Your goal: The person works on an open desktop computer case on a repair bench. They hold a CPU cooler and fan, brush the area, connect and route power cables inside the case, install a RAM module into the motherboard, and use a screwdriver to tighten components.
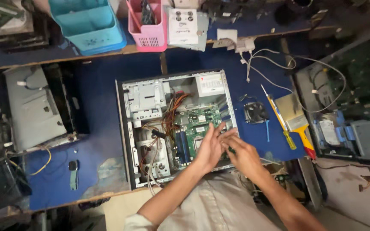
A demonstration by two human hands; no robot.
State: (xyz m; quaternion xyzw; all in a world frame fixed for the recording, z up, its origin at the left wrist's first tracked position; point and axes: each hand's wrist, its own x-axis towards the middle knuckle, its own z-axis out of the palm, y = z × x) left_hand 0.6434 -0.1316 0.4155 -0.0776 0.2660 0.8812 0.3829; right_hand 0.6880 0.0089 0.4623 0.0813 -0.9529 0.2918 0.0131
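Observation:
An open desktop computer case (124, 128) lies flat on the blue table, showing a green motherboard (198, 119), a grey drive cage (144, 98), a power supply (210, 84) and bundled orange and red wires (172, 113). Both my hands are inside it, over the motherboard's lower right part. My left hand (210, 149) has its fingers stretched out and apart, their tips meeting my right hand. My right hand (243, 154) is curled, with a small dark green part (231, 149) pinched at its fingertips; what the part is cannot be told.
To the right of the case lie a black cooler fan (255, 112), a yellow-handled screwdriver (281, 125), a wide paintbrush (295, 117) and white cables (275, 64). A grey case panel (33, 107) sits at left. A teal bin (88, 23) and a pink basket (148, 28) stand at the back.

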